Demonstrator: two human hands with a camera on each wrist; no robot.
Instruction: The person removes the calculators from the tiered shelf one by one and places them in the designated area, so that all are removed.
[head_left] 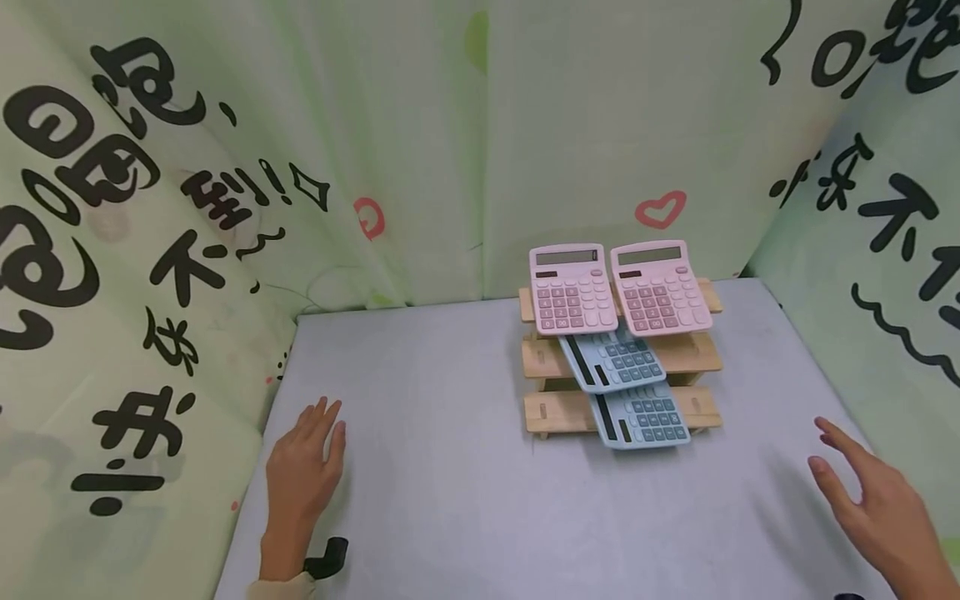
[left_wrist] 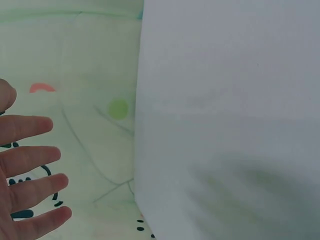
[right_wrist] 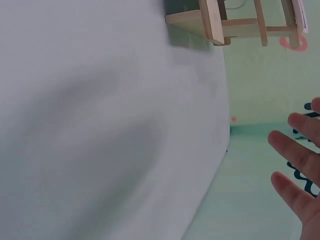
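Note:
My left hand [head_left: 303,467] hovers over the left side of the table, fingers extended and holding nothing. In the left wrist view its fingers [left_wrist: 32,158] are spread. Off to the right, my right hand [head_left: 877,504] is also in the air with thumb and fingers apart and nothing in it. Between them, nearer the right hand, stands a tiered wooden rack [head_left: 558,412]. Two pink calculators, a left one [head_left: 573,290] and a right one [head_left: 660,287], lean side by side on its top tier. Below them, a blue calculator [head_left: 615,360] overlaps another blue calculator [head_left: 643,417], both slanted.
The table [head_left: 435,467] has a pale cloth top. A printed curtain [head_left: 420,150] with black lettering and red hearts surrounds it at the back and both sides. A black wrist strap piece [head_left: 327,558] sits at my left wrist. The rack's side [right_wrist: 212,22] shows in the right wrist view.

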